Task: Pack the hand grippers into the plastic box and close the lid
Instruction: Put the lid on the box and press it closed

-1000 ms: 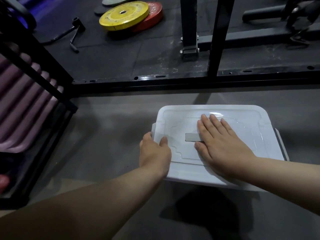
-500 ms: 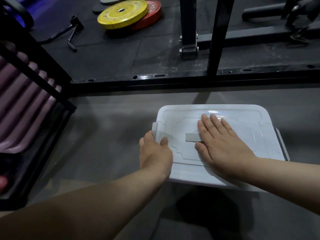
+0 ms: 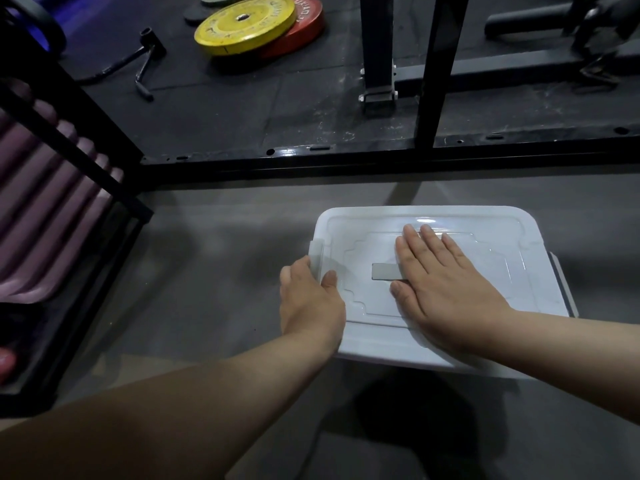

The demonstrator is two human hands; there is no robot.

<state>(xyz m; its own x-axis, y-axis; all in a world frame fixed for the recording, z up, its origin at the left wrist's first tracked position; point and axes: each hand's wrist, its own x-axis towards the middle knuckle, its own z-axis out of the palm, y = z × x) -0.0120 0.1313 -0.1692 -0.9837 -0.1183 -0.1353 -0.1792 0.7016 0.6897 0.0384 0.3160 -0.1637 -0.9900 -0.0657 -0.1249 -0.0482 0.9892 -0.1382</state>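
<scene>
Left hand (image 3: 308,299) is at the box's left edge, thumb lying on top of the lid (image 3: 540,271) and the other fingers dropped down over the side by the pale side clasp (image 3: 317,252). It's curled around that edge, a grip on the lid's rim rather than a loose touch, and I'd say it is there to press the clasp home. Right hand (image 3: 446,289) is not gripping anything: it lies open and flat, palm down, fingers together, in the middle of the lid just beside the small grey label (image 3: 382,271). That reads as a hold-down, weight on the centre so the lid can't lift while the left side is fastened.

The plastic box (image 3: 415,355) itself sits under the lid, white, lid fully over it. The hand grippers can't be seen; if they're packed, they're inside, hidden by the lid. On the far right side a second clasp (image 3: 562,289) juts out from the box, and I can't tell whether it is latched, so it may want doing next.

All this is on the floor (image 3: 214,271), a smooth grey stretch. Beyond it runs a black frame rail (image 3: 346,157), then dark rubber matting with a yellow weight plate (image 3: 244,24) overlapping a red plate (image 3: 304,26), well apart from the box. Black uprights (image 3: 436,71) stand behind; a rack of purple rolls (image 3: 41,209) is off to the left.
</scene>
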